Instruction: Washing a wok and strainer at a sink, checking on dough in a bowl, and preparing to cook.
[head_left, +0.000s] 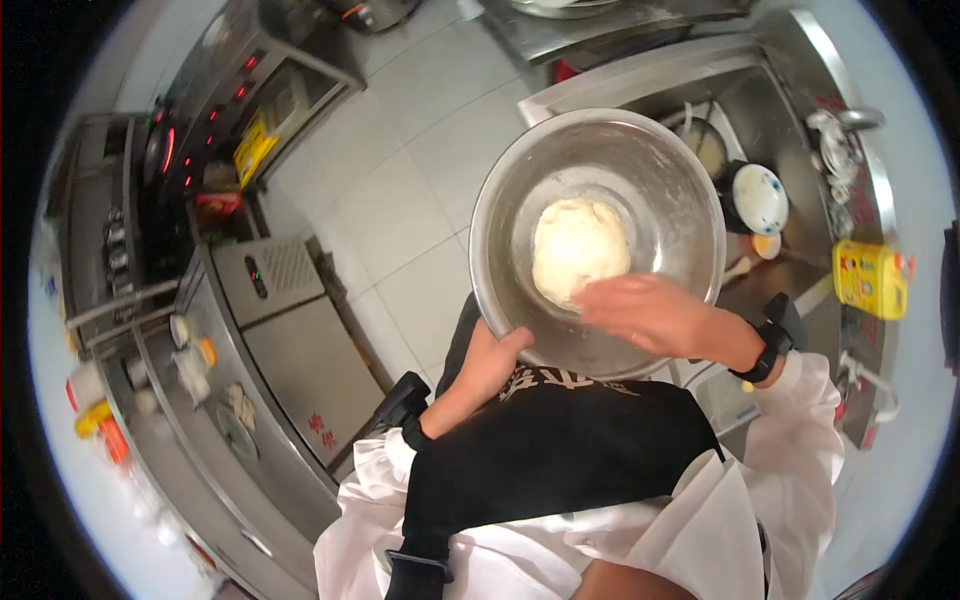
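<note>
A large stainless steel bowl (517, 172) is held in front of my body, above the tiled floor and beside the sink. My left hand (491, 356) grips its near-left rim, the thumb hooked over the edge. Inside lies a rounded lump of pale dough (580, 247). My right hand (645, 315) reaches over the near-right part of the bowl, palm down and slightly blurred. Its outstretched fingertips overlap the dough's lower edge; whether they press on it cannot be told. Nothing shows in that hand. Smears of flour or dough mark the bowl's inner wall.
At the right, a steel sink (806, 202) holds several dishes, including a white bowl (760, 199). A yellow jug (870, 280) stands on its ledge. Steel counters with a refrigerated cabinet (311, 375) run along the left. An appliance with red lights (217, 112) stands farther back.
</note>
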